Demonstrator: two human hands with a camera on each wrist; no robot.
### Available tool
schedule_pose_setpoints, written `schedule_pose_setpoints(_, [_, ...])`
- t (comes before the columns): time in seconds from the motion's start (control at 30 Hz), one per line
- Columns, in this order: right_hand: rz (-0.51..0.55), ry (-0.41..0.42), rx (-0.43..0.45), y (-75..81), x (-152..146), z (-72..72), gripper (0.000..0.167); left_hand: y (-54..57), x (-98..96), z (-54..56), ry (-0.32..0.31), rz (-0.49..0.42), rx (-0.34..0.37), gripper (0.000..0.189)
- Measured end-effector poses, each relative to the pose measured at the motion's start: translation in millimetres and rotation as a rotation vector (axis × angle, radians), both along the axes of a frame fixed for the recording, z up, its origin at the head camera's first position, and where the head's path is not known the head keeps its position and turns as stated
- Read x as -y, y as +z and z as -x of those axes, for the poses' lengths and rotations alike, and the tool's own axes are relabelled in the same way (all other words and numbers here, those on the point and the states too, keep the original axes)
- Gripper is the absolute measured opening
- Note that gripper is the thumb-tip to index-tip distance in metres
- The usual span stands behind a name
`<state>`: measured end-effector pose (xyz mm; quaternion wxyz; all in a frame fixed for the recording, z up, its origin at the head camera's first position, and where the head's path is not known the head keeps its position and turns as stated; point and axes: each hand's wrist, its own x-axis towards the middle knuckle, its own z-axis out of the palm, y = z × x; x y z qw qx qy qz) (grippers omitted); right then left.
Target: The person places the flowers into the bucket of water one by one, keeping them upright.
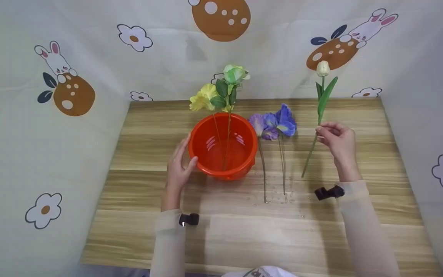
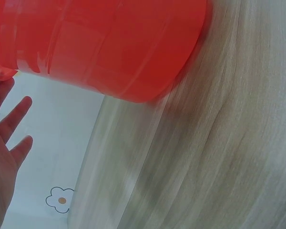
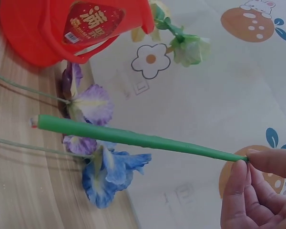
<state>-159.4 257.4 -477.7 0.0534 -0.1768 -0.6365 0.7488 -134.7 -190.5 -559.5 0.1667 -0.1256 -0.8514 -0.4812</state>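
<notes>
Cream sleeves [image 1: 365, 227] reach in on the near side of a red bucket [image 1: 206, 163], one to its left and one to its right, each with a black wrist piece [image 1: 189, 219]. Small clear specks [image 1: 291, 201] dot the wooden table [image 1: 137, 204], nearer than the bucket and to its right, around two stem ends. The left hand [image 1: 177, 167] rests against the bucket's left side at the rim, fingers extended and thumb spread. Well to the bucket's right, the right hand [image 1: 338, 142] pinches the green stem of a white tulip [image 1: 322, 103] between thumb and fingers; the tulip slants, its bloom farther off than the bucket. Just right of the bucket lie a purple flower [image 1: 257, 125] and a blue flower [image 1: 287, 121], blooms close together, stems running toward the near side. The bucket stands upright, with a dark red label [image 3: 94, 23] on its wall. A yellow flower [image 1: 204, 98] and a pale green rose [image 1: 235, 74] lean in it, blooms past its far rim. Behind the bucket hangs pale cloth [image 1: 167, 69] printed with rabbits and outlined flowers.
</notes>
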Motion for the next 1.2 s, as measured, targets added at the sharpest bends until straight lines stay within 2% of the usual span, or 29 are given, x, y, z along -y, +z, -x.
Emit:
schedule_pose_setpoints(0.53, [0.009,0.017,-0.091,20.5,20.1,4.0,0.013,-1.1,-0.2,1.4,-0.012,-0.013,-0.03,0.063])
schedule_pose_setpoints(0.77, [0.043,0.02,-0.115,27.4,34.7,8.3,0.015,-0.1,-0.5,-0.7,0.003,-0.003,-0.008,0.064])
schedule_pose_setpoints(1.03, [0.018,0.048,-0.189,34.8,56.5,10.5,0.013,0.2,0.7,-0.4,-0.006,0.006,0.0,0.064])
schedule_pose_setpoints(1.2, [0.005,0.061,-0.2,39.7,68.3,13.2,0.011,1.0,0.7,-1.1,-0.008,0.004,0.012,0.064])
